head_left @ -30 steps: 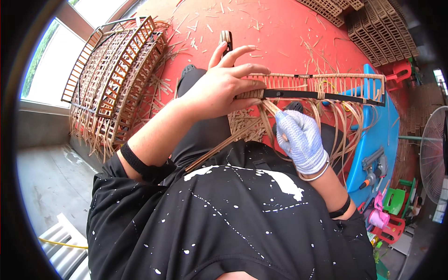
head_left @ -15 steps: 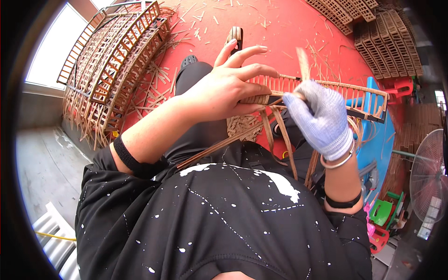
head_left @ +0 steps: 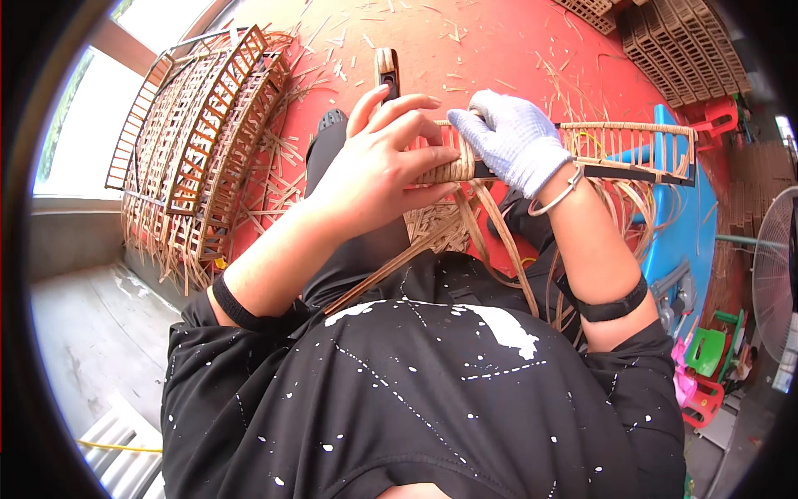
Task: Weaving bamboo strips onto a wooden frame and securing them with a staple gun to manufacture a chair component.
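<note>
A long narrow frame (head_left: 625, 174) with a black rail and short slats lies across in front of me, partly wrapped in tan weaving strip. My bare left hand (head_left: 386, 154) grips its wrapped left part, thumb and fingertips on the coils, the other fingers raised and bent. Over the middle of the frame is my right hand (head_left: 514, 140), in a pale knitted glove, its fingers closed on a tan strip (head_left: 468, 158) that goes round the rail; the glove hides the strip's end. Loose strips (head_left: 484, 218) hang below the rail towards my lap.
A stack of woven slatted panels (head_left: 195, 141) stands at the left on the red floor (head_left: 465, 50), among scattered offcuts. More panels (head_left: 686, 50) are piled at the far right. A blue table-like surface (head_left: 677, 216), a green stool (head_left: 705, 351) and a fan (head_left: 775, 274) are at the right.
My gloved right hand has moved left and up over the frame. The strip end that stuck up above it no longer shows. My left hand keeps its hold; the whole view has shifted slightly.
</note>
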Motion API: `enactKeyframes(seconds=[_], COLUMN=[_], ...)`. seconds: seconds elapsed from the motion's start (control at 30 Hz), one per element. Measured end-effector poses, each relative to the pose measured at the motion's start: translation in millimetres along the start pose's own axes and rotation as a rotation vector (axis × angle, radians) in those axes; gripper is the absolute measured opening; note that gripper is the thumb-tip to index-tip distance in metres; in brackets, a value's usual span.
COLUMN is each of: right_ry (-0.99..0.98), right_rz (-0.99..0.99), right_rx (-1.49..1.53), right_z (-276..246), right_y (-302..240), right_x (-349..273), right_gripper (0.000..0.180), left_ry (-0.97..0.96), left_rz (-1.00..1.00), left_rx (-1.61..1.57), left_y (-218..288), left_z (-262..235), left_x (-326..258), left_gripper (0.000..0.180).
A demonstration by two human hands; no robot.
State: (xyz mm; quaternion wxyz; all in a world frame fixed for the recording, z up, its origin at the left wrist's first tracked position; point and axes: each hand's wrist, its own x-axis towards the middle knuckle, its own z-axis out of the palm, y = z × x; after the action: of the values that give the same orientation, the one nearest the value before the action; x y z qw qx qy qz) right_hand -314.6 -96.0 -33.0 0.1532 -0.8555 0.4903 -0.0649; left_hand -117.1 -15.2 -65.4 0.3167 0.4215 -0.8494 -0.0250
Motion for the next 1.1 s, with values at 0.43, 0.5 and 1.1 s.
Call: enactKeyframes(seconds=[0.43,0.5,1.1], right_ry=[-0.671,-0.717,-0.081], right_rz=[-0.158,-0.165,0.372], right_rx=[-0.113,-0.12,1.388], right_z=[27.2,24.4,34.8], right_y=[15.9,12.8,-15.4], right_x=[58.9,60.4,-101.3], right_gripper=[0.045,0.043,0.042], left_ry=[-0.08,-0.13,-0.169], left_rz=[-0.048,-0.076,0.007], left_rx=[0.123,0.078,-0.001], left_y=[21.7,22.3,9.5], left_z=[-9.0,-11.0,-9.0], left_x=[15.3,17.3,26.1], left_gripper=[0.03,0.029,0.032])
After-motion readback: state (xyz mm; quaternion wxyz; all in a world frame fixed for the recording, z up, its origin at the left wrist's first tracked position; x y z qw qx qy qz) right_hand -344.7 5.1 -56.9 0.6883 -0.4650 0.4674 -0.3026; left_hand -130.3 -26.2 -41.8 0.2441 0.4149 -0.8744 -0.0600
